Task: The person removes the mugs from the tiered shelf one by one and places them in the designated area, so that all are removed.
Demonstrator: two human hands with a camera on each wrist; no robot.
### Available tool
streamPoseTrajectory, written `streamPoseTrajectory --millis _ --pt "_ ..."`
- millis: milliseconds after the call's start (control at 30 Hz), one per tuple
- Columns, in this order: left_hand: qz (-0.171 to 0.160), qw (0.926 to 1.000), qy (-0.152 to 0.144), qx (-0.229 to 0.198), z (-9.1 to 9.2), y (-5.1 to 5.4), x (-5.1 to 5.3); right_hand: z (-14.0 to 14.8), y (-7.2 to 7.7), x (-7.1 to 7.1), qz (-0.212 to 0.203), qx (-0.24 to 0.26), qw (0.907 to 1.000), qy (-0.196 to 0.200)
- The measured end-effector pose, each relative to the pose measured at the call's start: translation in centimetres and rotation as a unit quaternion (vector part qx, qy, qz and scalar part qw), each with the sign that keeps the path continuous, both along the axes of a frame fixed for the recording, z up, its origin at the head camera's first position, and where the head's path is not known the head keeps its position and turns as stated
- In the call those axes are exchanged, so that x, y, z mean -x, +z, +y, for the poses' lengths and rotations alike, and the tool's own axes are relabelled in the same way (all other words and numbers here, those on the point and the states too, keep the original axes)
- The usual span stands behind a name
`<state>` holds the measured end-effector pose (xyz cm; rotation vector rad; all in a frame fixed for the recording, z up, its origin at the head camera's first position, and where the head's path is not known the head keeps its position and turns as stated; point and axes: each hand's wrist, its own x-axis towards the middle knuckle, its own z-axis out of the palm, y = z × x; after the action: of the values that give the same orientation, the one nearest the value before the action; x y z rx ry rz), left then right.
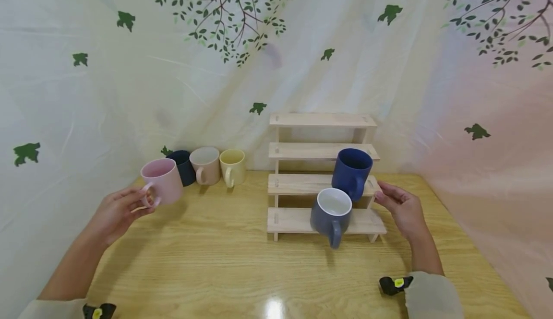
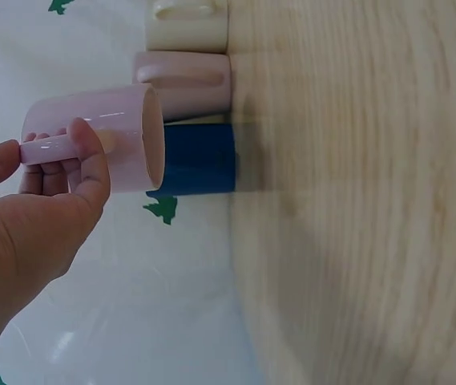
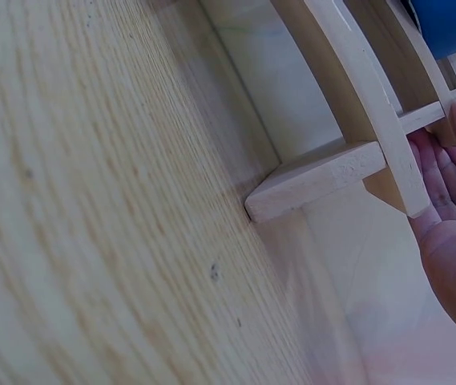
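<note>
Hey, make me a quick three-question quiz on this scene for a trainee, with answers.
1. By which part does the left hand hold the raised pink mug?
2. True or false: the right hand is gripping a mug.
3. How many mugs sit on the wooden stand?

Key:
1. Its handle.
2. False; it grips the stand's edge.
3. Two: the blue mug and the grey mug.

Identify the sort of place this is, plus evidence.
Likely a staged tabletop recording spot, though a home corner is possible: leaf-printed sheeting rises behind a wood-grain table, which bears a four-step wooden rack.
</note>
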<state>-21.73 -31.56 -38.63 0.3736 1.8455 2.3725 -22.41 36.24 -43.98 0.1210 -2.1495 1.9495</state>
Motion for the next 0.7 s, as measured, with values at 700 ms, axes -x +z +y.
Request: streamPoseTrajectory --millis 700 --pt "0.011 0.9956 -0.089 -0.027 -4.0 -3.2 0.6 0.1 -0.1 0.0 -0.002 0.004 1.0000 0.001"
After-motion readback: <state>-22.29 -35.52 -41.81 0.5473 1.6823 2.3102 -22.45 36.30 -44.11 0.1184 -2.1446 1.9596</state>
